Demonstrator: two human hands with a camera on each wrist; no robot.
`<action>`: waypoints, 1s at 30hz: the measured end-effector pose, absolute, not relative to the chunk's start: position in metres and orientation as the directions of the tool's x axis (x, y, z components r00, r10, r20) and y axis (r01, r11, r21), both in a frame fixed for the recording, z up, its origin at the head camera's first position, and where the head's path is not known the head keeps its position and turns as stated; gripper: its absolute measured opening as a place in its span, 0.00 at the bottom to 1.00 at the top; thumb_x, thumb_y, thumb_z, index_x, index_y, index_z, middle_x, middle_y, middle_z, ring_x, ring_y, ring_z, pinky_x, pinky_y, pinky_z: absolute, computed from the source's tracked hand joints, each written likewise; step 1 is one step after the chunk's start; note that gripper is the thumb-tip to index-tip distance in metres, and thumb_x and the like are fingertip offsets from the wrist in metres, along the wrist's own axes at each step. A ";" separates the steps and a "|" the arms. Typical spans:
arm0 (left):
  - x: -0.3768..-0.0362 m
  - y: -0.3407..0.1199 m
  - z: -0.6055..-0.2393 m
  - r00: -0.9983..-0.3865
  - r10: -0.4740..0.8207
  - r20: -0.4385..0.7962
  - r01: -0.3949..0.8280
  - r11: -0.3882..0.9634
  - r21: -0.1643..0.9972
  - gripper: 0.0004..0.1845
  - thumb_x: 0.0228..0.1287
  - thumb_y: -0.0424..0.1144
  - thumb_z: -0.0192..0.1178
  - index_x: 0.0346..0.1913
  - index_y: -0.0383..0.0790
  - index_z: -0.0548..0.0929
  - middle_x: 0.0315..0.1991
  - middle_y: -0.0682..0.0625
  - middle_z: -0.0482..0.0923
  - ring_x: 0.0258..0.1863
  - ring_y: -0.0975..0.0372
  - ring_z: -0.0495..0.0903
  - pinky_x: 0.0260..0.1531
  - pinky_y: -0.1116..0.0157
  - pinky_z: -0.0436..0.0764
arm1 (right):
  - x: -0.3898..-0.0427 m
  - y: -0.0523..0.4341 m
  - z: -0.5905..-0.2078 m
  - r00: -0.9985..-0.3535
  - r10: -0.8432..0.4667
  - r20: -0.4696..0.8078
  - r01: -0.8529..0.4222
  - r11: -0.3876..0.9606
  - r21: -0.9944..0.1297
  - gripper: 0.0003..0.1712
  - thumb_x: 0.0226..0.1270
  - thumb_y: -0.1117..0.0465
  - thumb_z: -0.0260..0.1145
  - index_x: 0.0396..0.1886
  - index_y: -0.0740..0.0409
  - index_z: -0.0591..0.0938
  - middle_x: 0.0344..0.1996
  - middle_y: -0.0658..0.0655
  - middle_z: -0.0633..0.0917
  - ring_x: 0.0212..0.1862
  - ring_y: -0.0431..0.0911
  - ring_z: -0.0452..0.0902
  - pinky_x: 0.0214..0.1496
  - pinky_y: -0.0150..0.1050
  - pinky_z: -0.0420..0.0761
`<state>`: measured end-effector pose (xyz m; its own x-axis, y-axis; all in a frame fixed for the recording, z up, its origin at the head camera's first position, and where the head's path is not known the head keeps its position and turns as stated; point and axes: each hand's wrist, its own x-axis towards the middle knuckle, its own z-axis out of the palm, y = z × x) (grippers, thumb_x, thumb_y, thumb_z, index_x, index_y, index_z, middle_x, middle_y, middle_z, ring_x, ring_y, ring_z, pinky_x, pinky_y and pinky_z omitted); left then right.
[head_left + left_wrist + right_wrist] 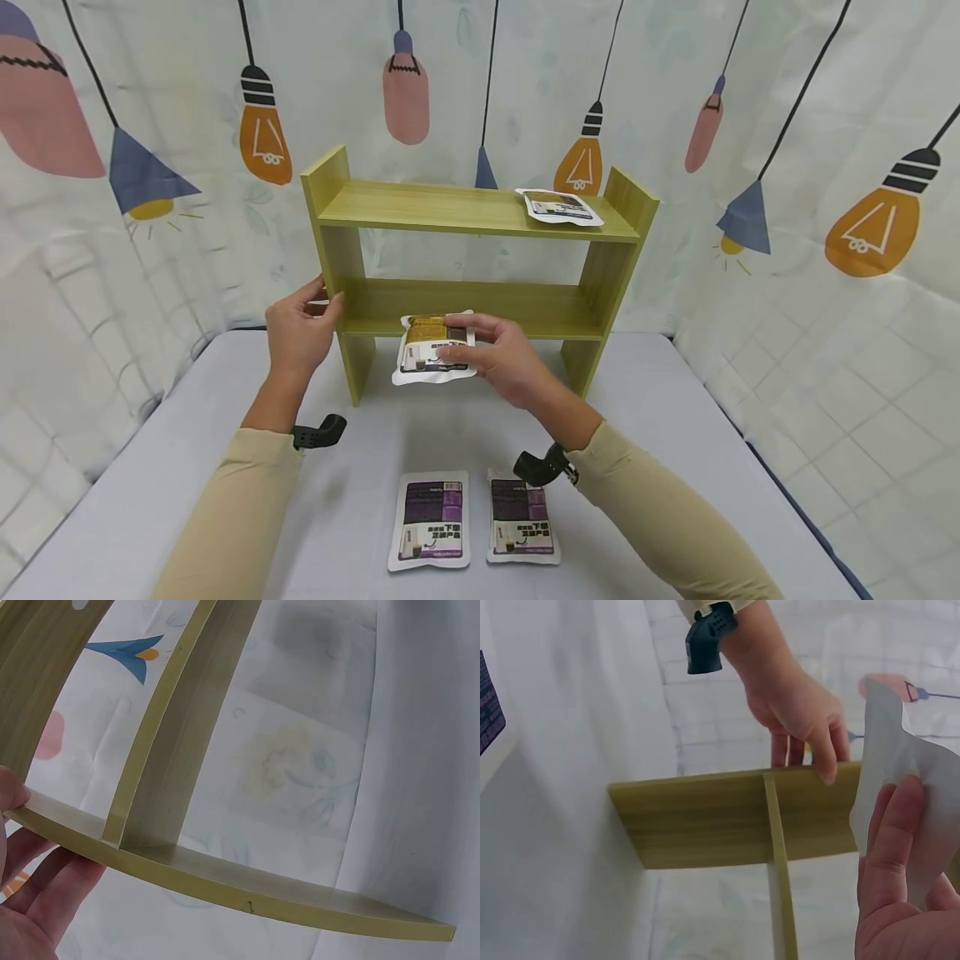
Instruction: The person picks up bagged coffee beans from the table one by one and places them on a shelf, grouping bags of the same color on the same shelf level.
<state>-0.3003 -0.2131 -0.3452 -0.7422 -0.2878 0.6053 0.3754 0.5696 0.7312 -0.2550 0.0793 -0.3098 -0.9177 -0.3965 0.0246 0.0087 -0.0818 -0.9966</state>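
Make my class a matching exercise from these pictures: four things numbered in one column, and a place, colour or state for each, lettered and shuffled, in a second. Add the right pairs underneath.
Things
1. Left hand
2. Purple-labelled pouches
3. Right hand
4. Shelf unit

Places, colours or states
A. Holding a gold-and-white pouch
B. Yellow-green and standing upright
C. Gripping a side panel
D. Lying on the white table

Right pairs: 1-C, 2-D, 3-A, 4-B
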 end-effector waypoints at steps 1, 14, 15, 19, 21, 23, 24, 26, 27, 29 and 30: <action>-0.300 -0.213 -0.345 -0.743 -0.287 0.605 0.374 0.571 0.731 0.22 0.73 0.45 0.60 0.67 0.48 0.81 0.54 0.40 0.87 0.45 0.48 0.88 0.31 0.88 0.73 | -0.255 0.079 -0.309 -0.917 -0.398 0.029 0.005 -0.084 -0.996 0.30 0.61 0.74 0.72 0.65 0.59 0.82 0.57 0.62 0.81 0.46 0.48 0.86 0.46 0.36 0.87; -0.299 -0.213 -0.343 -0.747 -0.285 0.600 0.368 0.575 0.731 0.22 0.73 0.45 0.60 0.67 0.49 0.81 0.53 0.41 0.88 0.45 0.48 0.88 0.34 0.85 0.77 | -0.256 0.075 -0.285 -0.916 -0.396 0.061 -0.010 -0.129 -0.992 0.31 0.62 0.76 0.70 0.66 0.61 0.80 0.59 0.64 0.82 0.47 0.49 0.86 0.45 0.38 0.88; -0.299 -0.213 -0.343 -0.747 -0.287 0.600 0.365 0.577 0.731 0.22 0.73 0.45 0.60 0.67 0.49 0.81 0.53 0.41 0.88 0.45 0.49 0.88 0.34 0.85 0.77 | -0.257 0.075 -0.283 -0.917 -0.395 0.061 -0.009 -0.133 -0.991 0.31 0.62 0.76 0.70 0.66 0.61 0.80 0.59 0.64 0.82 0.47 0.49 0.86 0.45 0.38 0.88; -0.298 -0.213 -0.343 -0.743 -0.287 0.604 0.368 0.579 0.728 0.22 0.72 0.44 0.61 0.67 0.49 0.81 0.52 0.40 0.88 0.44 0.49 0.88 0.34 0.85 0.77 | -0.259 0.075 -0.276 -0.921 -0.384 0.061 -0.009 -0.137 -0.991 0.30 0.62 0.76 0.70 0.65 0.59 0.82 0.58 0.63 0.83 0.47 0.49 0.86 0.44 0.36 0.88; -0.298 -0.213 -0.342 -0.741 -0.287 0.608 0.372 0.579 0.726 0.22 0.72 0.44 0.61 0.67 0.49 0.81 0.52 0.40 0.88 0.44 0.49 0.89 0.33 0.86 0.76 | -0.260 0.075 -0.271 -0.924 -0.377 0.060 -0.011 -0.130 -0.991 0.29 0.62 0.74 0.71 0.64 0.57 0.83 0.59 0.61 0.84 0.47 0.49 0.85 0.44 0.35 0.87; -0.298 -0.213 -0.342 -0.742 -0.285 0.606 0.373 0.575 0.728 0.22 0.72 0.44 0.61 0.67 0.49 0.81 0.52 0.40 0.88 0.44 0.49 0.89 0.33 0.87 0.75 | -0.260 0.076 -0.267 -0.925 -0.376 0.059 -0.012 -0.126 -0.992 0.28 0.62 0.73 0.72 0.63 0.56 0.84 0.59 0.60 0.84 0.47 0.48 0.85 0.43 0.33 0.86; -0.298 -0.213 -0.342 -0.743 -0.285 0.606 0.375 0.573 0.729 0.22 0.72 0.45 0.61 0.67 0.49 0.81 0.52 0.41 0.88 0.44 0.48 0.89 0.33 0.87 0.75 | -0.260 0.076 -0.264 -0.925 -0.375 0.059 -0.012 -0.127 -0.992 0.28 0.61 0.73 0.72 0.63 0.56 0.84 0.59 0.60 0.84 0.47 0.48 0.85 0.43 0.33 0.85; -0.297 -0.213 -0.343 -0.746 -0.284 0.603 0.375 0.570 0.731 0.22 0.72 0.45 0.61 0.67 0.49 0.81 0.52 0.41 0.88 0.44 0.49 0.88 0.32 0.87 0.74 | -0.260 0.077 -0.260 -0.924 -0.377 0.062 -0.013 -0.130 -0.991 0.28 0.61 0.73 0.73 0.62 0.55 0.84 0.59 0.60 0.84 0.47 0.48 0.85 0.43 0.32 0.85; -0.298 -0.213 -0.343 -0.747 -0.283 0.601 0.374 0.568 0.733 0.22 0.72 0.45 0.61 0.67 0.50 0.81 0.52 0.41 0.88 0.44 0.49 0.88 0.32 0.87 0.74 | -0.261 0.077 -0.258 -0.924 -0.378 0.063 -0.015 -0.131 -0.991 0.28 0.61 0.73 0.73 0.62 0.55 0.84 0.58 0.59 0.84 0.47 0.48 0.85 0.42 0.32 0.84; -0.298 -0.213 -0.343 -0.745 -0.284 0.604 0.379 0.565 0.733 0.22 0.72 0.45 0.61 0.67 0.49 0.82 0.51 0.41 0.88 0.43 0.48 0.89 0.32 0.87 0.74 | -0.261 0.076 -0.254 -0.924 -0.377 0.064 -0.013 -0.136 -0.991 0.28 0.61 0.73 0.73 0.62 0.54 0.85 0.58 0.59 0.84 0.46 0.47 0.85 0.39 0.30 0.83; -0.298 -0.213 -0.343 -0.743 -0.284 0.606 0.382 0.563 0.732 0.22 0.72 0.44 0.61 0.67 0.49 0.82 0.51 0.40 0.88 0.42 0.48 0.89 0.32 0.87 0.74 | -0.261 0.076 -0.252 -0.924 -0.377 0.064 -0.013 -0.136 -0.991 0.28 0.61 0.73 0.73 0.62 0.54 0.85 0.57 0.59 0.84 0.45 0.46 0.85 0.37 0.30 0.81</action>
<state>-0.2981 -0.2132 -0.3430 -0.7428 -0.2839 0.6063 0.3824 0.5633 0.7324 -0.2613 0.0760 -0.2525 -0.9242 -0.3766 0.0641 -0.0132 -0.1362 -0.9906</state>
